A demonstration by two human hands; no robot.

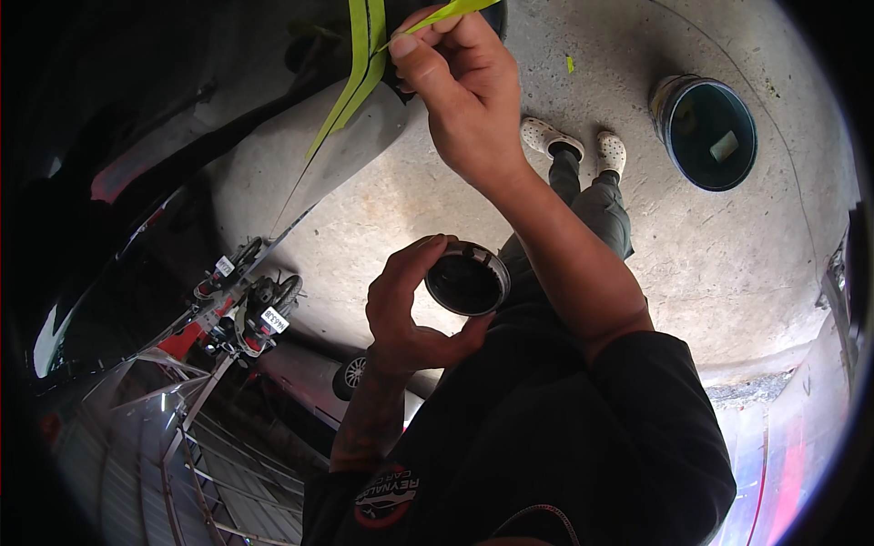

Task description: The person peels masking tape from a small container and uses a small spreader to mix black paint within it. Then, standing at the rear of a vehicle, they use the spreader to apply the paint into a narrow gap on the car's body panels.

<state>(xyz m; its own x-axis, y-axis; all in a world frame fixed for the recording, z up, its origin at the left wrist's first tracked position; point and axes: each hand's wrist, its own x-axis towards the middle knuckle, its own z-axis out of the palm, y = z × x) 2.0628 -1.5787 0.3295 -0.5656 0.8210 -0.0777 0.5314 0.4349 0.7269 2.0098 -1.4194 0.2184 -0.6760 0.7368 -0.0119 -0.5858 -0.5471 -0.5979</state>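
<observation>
Pinching the free end of a yellow-green tape strip (364, 64) between thumb and fingertips, the right hand (460, 100) is raised against a glossy dark car panel (182, 164), where the strip already lies in a long line down the bodywork. The left hand (410, 314) is curled around a small round roll (466, 279), thumb and fingers closed on its rim, held close to the chest below the right forearm. To lay the strip well, I would judge it best kept taut and pressed down steadily along the panel's edge, with the roll near enough to feed slack without twisting. Further out, a round bucket (706, 132) with a dark teal inside and a pale scrap in it stands on the concrete floor (728, 273). Small white rectangular tags (273, 318) appear reflected in the panel.
</observation>
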